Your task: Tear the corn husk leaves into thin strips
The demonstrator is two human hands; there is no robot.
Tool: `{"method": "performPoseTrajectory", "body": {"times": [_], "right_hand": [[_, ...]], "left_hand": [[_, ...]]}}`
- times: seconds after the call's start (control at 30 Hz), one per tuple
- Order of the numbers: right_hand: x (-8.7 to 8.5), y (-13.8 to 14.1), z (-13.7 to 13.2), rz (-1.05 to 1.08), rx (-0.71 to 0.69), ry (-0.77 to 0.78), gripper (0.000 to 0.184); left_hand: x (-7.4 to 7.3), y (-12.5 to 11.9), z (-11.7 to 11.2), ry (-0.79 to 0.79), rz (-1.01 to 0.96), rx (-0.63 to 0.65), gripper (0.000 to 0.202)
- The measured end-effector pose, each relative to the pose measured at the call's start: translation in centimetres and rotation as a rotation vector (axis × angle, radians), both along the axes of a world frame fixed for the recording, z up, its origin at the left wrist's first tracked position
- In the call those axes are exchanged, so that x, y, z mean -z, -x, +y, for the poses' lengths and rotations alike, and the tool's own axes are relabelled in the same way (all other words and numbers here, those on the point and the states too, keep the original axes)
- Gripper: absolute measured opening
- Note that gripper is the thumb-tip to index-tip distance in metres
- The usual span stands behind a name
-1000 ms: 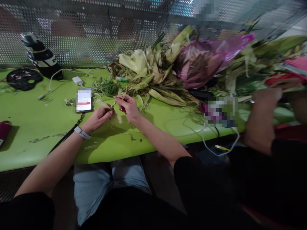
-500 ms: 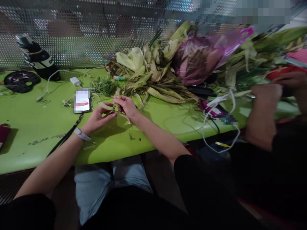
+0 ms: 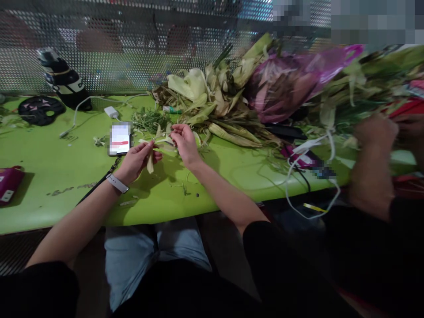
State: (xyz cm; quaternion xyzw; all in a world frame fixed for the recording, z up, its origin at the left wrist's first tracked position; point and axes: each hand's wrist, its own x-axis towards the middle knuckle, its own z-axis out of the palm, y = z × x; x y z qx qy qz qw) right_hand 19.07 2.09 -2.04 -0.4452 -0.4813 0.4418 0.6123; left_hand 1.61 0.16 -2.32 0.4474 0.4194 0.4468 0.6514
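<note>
One husk strip [image 3: 163, 142] in left hand [image 3: 137, 160], right hand [image 3: 185, 143], one phone [image 3: 119, 138] beside

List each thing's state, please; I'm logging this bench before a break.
Left hand: shut on pale dry husk strip.
Right hand: pinching the same strip's other end.
Black smartphone: flat on green table, screen lit.
Black-and-white bottle: tilted, by the mesh wall.
Purple plastic bag: bulging, lying among the husk heap.
</note>
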Motion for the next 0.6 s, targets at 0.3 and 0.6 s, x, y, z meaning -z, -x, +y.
{"method": "performPoseTrajectory", "body": {"times": [0.3, 0.6], "right_hand": [[0.0, 0.3, -1.3, -0.194, -0.216, -0.104, 0.036], [1.0, 0.5, -1.0, -0.223, -0.19, -0.107, 0.047]], "left_hand": [[-0.7, -0.4, -0.3, 0.01, -0.076, -0.09, 0.016], [-0.3, -0.5, -0.3, 0.02, -0.097, -0.077, 0.02]]}}
